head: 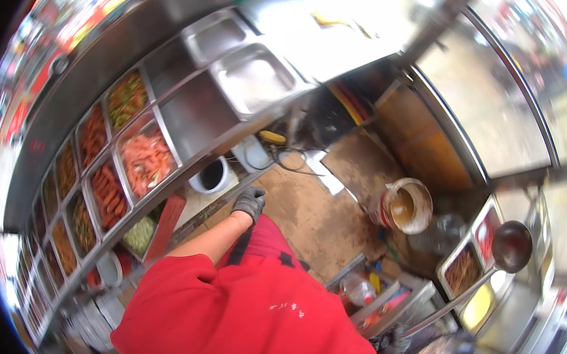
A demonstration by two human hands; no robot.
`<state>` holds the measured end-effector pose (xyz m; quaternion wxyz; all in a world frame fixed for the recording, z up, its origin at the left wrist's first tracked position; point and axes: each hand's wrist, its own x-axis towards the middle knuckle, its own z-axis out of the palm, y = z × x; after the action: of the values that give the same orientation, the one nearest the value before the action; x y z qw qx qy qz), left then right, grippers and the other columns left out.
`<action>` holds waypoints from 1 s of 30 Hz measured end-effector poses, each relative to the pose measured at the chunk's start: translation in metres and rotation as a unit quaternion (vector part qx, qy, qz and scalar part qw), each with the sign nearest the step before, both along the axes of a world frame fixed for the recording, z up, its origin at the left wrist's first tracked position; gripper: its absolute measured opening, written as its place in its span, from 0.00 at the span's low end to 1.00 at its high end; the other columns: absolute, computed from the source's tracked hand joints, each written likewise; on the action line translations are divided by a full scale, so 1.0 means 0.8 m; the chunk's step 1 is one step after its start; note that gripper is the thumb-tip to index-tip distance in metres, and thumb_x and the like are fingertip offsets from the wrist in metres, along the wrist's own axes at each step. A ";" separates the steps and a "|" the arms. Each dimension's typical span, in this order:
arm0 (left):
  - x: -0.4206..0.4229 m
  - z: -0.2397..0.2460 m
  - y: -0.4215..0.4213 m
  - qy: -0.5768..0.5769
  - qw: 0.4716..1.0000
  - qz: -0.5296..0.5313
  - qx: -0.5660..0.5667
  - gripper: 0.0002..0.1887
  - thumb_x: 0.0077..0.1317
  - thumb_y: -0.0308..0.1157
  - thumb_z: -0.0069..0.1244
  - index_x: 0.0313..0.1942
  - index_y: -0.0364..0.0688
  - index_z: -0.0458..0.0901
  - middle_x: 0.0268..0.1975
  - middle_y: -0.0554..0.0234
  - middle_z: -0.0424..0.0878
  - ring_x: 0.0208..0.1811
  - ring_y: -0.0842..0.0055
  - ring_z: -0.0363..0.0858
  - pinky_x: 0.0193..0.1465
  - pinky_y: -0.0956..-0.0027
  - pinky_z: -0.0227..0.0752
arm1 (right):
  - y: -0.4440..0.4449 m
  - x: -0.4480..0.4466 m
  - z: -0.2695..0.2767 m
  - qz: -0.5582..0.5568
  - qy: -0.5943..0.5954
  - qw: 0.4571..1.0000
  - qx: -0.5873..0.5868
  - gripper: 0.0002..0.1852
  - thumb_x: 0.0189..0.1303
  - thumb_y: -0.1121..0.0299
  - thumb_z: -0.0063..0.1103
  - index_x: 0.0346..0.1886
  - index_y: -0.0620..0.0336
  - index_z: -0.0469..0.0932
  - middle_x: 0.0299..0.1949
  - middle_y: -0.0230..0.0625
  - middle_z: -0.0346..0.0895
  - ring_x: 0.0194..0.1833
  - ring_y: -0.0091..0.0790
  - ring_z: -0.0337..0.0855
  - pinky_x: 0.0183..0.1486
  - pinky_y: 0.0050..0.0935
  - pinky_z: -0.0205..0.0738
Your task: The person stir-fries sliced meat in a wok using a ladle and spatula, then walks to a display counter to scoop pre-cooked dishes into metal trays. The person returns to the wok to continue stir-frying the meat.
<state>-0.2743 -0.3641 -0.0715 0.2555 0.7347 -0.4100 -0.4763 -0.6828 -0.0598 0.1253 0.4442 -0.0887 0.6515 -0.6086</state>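
Observation:
My left hand (249, 203), in a dark grey glove, hangs in front of my body with its fingers curled in and nothing visible in it. Close by it, under the counter's edge, stands a white bucket (210, 176) of dark contents. At the lower right my right hand (392, 345), also gloved, grips the handle end of a long metal ladle (512, 247). The ladle's dark bowl reaches out over rectangular trays, among them one of brown strips (462, 270) and one with yellow contents (477, 307). My red shirt hides part of the right arm.
A steel counter on the left holds several food pans, including pink sliced food (146, 159), sausages (109, 194) and two bare pans (254, 77). A soiled bucket (408, 207) stands on the cardboard-covered floor (308, 206). Cables (287, 160) lie under the counter. A drawer unit (392, 301) sits right.

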 end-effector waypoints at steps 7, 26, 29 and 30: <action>0.204 0.020 0.014 -0.184 0.974 0.099 -0.093 0.09 0.58 0.29 0.50 0.39 0.39 0.82 0.37 0.50 0.83 0.40 0.62 0.82 0.46 0.62 0.75 | -0.258 0.155 0.016 0.277 0.057 0.955 0.090 0.14 0.59 0.64 0.64 0.23 0.61 0.73 0.17 0.30 0.70 0.15 0.23 0.68 0.14 0.24 0.56; 0.453 0.046 0.080 -0.176 0.773 0.597 -0.125 0.08 0.62 0.26 0.49 0.42 0.40 0.81 0.42 0.57 0.79 0.45 0.67 0.78 0.51 0.66 0.70 | -0.659 0.757 -0.027 0.834 0.146 0.516 0.129 0.15 0.61 0.61 0.59 0.28 0.65 0.74 0.14 0.35 0.71 0.13 0.30 0.72 0.17 0.29 0.67; 0.428 0.041 0.084 -0.198 0.757 0.613 -0.104 0.10 0.61 0.24 0.48 0.43 0.39 0.81 0.42 0.58 0.80 0.45 0.69 0.79 0.51 0.67 0.70 | -0.679 0.796 -0.067 0.855 0.183 0.465 0.136 0.15 0.61 0.62 0.58 0.31 0.67 0.73 0.14 0.39 0.73 0.13 0.34 0.74 0.17 0.32 0.69; 0.423 0.039 0.083 -0.175 0.744 0.638 -0.094 0.10 0.61 0.24 0.48 0.43 0.39 0.81 0.42 0.58 0.80 0.45 0.69 0.79 0.52 0.67 0.70 | -0.686 0.806 -0.079 0.856 0.183 0.456 0.157 0.15 0.61 0.62 0.58 0.32 0.68 0.73 0.14 0.40 0.73 0.13 0.35 0.75 0.17 0.33 0.70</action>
<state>0.0642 -0.2980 -0.0402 0.4909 0.8677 0.0741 -0.0240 -0.0381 -0.6086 0.0620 0.6185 -0.6401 0.3985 0.2214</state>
